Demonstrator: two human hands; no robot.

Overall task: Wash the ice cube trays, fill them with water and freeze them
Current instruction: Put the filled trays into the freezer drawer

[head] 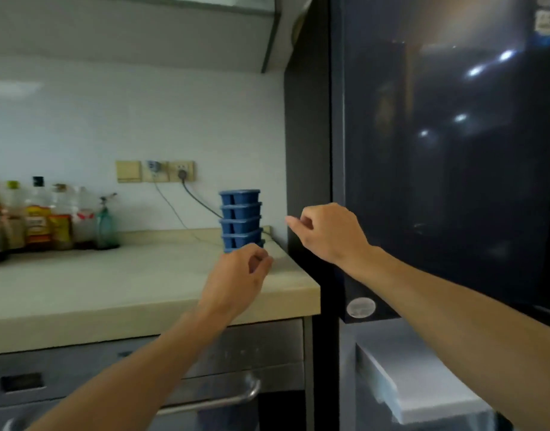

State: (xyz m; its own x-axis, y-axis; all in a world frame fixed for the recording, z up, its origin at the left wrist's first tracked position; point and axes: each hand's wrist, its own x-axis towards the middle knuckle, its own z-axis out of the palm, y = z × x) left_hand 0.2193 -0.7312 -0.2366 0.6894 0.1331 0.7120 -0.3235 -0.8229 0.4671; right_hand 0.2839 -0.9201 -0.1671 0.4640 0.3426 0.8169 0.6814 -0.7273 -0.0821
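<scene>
A stack of several blue ice cube trays (241,217) stands upright near the right end of the beige countertop (112,284). My left hand (236,275) is just in front of the base of the stack, fingers loosely curled, holding nothing that I can see. My right hand (325,231) hovers to the right of the stack, beside the dark fridge side, fingers curled with the index finger pointing left toward the trays; it touches nothing. The dark glossy fridge door (447,150) fills the right side. A lower white freezer drawer (423,390) stands pulled out.
Several sauce and oil bottles (40,219) line the back left of the counter. Wall sockets (155,171) with cables sit behind the stack. A steel oven front with a handle (223,396) lies below the counter. A cabinet hangs overhead.
</scene>
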